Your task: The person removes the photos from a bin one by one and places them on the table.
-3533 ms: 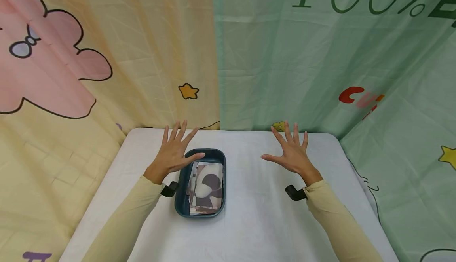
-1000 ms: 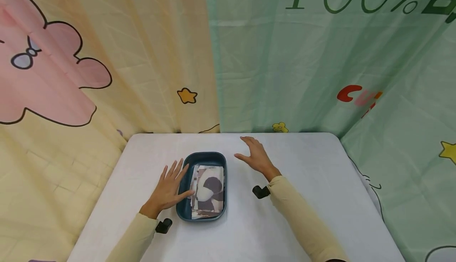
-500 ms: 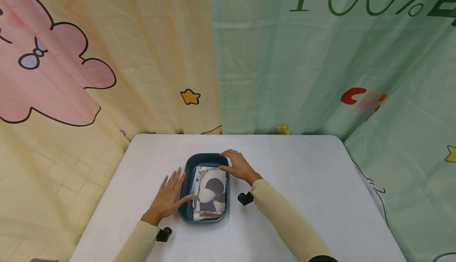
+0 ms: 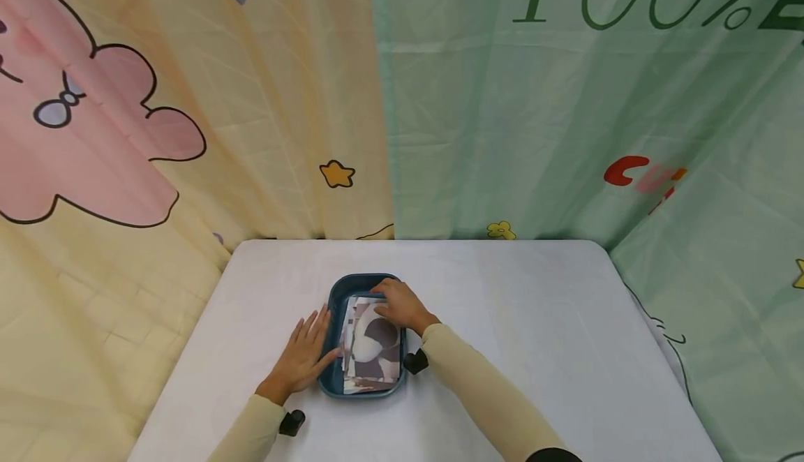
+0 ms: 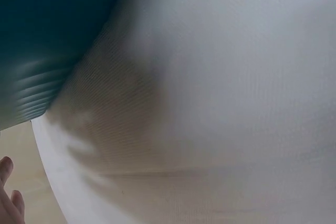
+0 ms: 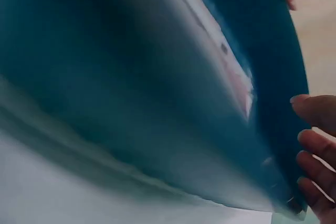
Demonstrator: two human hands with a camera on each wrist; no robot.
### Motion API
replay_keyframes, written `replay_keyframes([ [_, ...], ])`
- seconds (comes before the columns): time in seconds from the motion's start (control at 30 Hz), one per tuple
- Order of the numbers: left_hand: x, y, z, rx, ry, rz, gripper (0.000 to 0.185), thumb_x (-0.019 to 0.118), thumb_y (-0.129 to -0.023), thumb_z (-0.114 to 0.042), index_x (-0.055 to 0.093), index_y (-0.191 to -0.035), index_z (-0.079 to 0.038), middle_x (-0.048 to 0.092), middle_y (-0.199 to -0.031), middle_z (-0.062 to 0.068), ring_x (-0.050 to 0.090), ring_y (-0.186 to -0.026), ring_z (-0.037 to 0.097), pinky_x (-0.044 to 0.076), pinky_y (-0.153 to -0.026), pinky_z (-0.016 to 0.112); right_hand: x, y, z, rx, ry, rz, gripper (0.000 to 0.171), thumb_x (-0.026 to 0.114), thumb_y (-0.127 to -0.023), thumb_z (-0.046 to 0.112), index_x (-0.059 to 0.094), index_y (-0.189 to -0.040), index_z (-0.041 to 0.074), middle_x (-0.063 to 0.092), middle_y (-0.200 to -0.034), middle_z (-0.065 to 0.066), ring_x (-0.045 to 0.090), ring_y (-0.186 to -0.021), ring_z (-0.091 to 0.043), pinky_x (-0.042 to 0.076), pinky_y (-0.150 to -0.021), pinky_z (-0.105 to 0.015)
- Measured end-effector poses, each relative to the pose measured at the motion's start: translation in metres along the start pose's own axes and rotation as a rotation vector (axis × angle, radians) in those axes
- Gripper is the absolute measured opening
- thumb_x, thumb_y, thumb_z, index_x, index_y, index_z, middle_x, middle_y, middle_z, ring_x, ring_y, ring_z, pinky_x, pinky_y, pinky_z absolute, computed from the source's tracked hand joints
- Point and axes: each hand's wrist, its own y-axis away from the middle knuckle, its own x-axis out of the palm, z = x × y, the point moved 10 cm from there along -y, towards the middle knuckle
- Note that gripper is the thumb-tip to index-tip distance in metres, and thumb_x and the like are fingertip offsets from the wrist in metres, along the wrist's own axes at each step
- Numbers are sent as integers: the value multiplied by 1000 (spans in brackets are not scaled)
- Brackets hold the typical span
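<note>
1. The dark blue tray (image 4: 356, 282) stood on a white-covered table (image 4: 534, 336), its long sides running away from the person
2. A stack of printed cards (image 4: 366, 363) lay flat inside the tray, closer to its right wall, with some lower edges peeking out toward the left wall
3. The left hand (image 4: 299, 359) was spread wide at the tray's left rim, its thumb reaching inward over that rim; one cannot tell whether the thumb touched the cards
4. The right hand (image 4: 403, 306) reached over the tray's right rim near the far corner, fingers loosely bent, a gap between them and the thumb; contact with the top card cannot be told
5. Beyond the tray hung a yellow curtain (image 4: 289, 99) to its left and a green curtain (image 4: 534, 120) to its right
</note>
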Motion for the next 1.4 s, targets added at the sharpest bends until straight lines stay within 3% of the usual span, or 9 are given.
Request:
replay_keyframes([
  [0.23,-2,1,1,-8,-5,9,74,50,-97,-40,22,-149,4,21,-157,20,21,-142,38,13,-112,58,7,-5,3,121,-21,15,36,71,-87,16,65,-120,1,63,-117,-10,58,-111,-23,45,-99,-35],
  [0.33,-1,1,0,-5,1,22,73,50,-97,-38,21,-150,4,20,-158,19,19,-143,37,12,-113,57,13,-6,5,156,42,20,36,72,-86,18,67,-118,3,65,-116,-9,60,-109,-23,46,-97,-34],
  [0.43,-2,0,-2,5,-1,15,73,51,-97,-36,21,-149,5,20,-158,20,19,-143,37,12,-113,58,17,-6,6,189,126,28,33,71,-85,20,69,-116,6,68,-112,-7,64,-103,-21,49,-92,-34],
  [0.63,-4,-1,-3,13,-14,4,72,51,-96,-34,22,-149,5,20,-157,20,20,-142,38,11,-113,57,23,-3,8,248,197,70,14,71,-85,21,71,-94,10,67,-82,0,60,-71,-15,51,-69,-31],
  [0.77,-4,0,-4,23,-19,-11,71,52,-96,-35,22,-148,4,22,-156,21,21,-141,38,12,-112,57,29,-1,10,252,185,100,19,71,-85,23,72,-100,11,68,-86,1,58,-72,-13,51,-67,-31],
  [0.97,-8,2,-8,68,-5,-98,70,53,-95,-32,23,-147,5,27,-153,23,27,-137,42,17,-108,60,39,2,16,218,90,114,34,73,-85,24,70,-116,11,70,-103,-1,63,-91,-15,51,-81,-30],
  [1.17,-10,5,-9,100,-11,-165,72,52,-97,-34,19,-150,3,21,-158,16,27,-136,40,16,-110,57,36,0,20,141,-14,86,40,77,-81,21,69,-119,8,70,-110,-3,63,-101,-16,49,-90,-29],
  [1.27,-8,4,-8,89,4,-149,72,53,-96,-32,21,-149,4,22,-157,17,27,-137,40,15,-110,57,32,-1,18,140,-164,66,37,77,-81,14,70,-116,5,70,-104,-4,63,-94,-15,49,-88,-28],
  [1.4,-2,2,-3,40,19,-65,72,55,-95,-32,23,-147,6,24,-155,23,25,-139,41,15,-110,60,30,-1,14,149,-324,63,33,77,-79,5,71,-112,2,70,-96,-5,58,-83,-12,51,-78,-23],
])
